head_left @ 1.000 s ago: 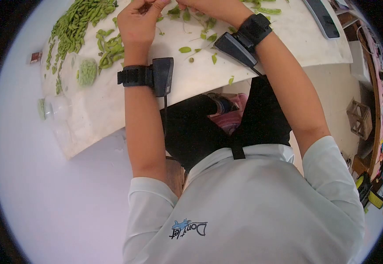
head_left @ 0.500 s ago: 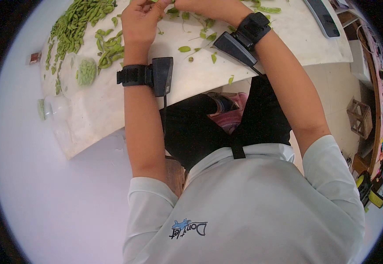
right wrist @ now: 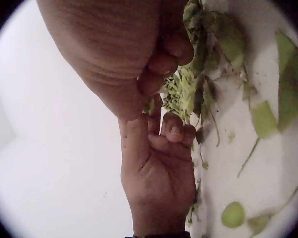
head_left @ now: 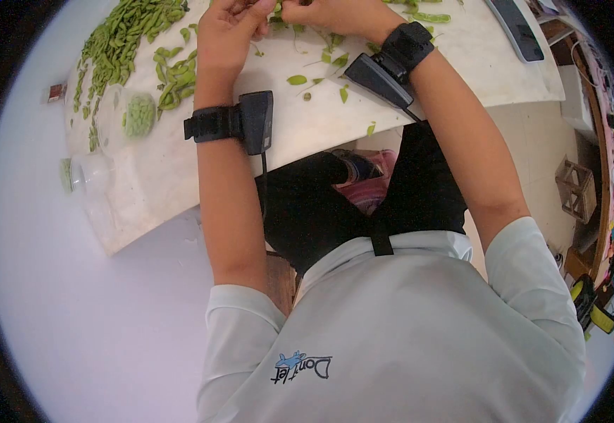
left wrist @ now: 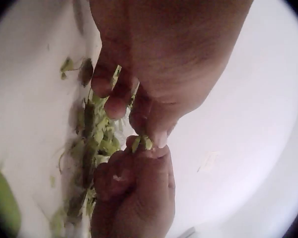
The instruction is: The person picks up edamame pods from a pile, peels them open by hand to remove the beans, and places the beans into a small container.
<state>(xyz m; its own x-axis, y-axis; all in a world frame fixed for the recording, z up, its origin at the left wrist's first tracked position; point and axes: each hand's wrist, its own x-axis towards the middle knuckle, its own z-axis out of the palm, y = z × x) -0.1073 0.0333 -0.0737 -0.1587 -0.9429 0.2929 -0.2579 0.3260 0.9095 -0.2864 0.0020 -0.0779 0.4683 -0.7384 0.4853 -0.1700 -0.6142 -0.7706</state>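
At the top edge of the head view, my two hands meet over the table. My left hand (head_left: 226,41) pinches a small green soybean pod (left wrist: 148,143) between thumb and forefinger. My right hand (head_left: 345,15) grips the same pod from the other side, its fingers curled in. In the right wrist view the pod (right wrist: 148,105) shows as a bit of green between the fingertips; most of it is hidden. Loose leaves and stems (head_left: 331,56) lie on the table beneath and beside the hands.
A large heap of soybean pods (head_left: 120,42) covers the table's left side, with a smaller pile (head_left: 174,79) closer in. A clear container with shelled green beans (head_left: 139,116) and a clear jar (head_left: 92,173) lie at left. A phone (head_left: 517,29) lies at the far right.
Both hands have come slightly closer to my body, with the left one also shifting a little right. They stay together at the pod. The piles and containers have not moved.
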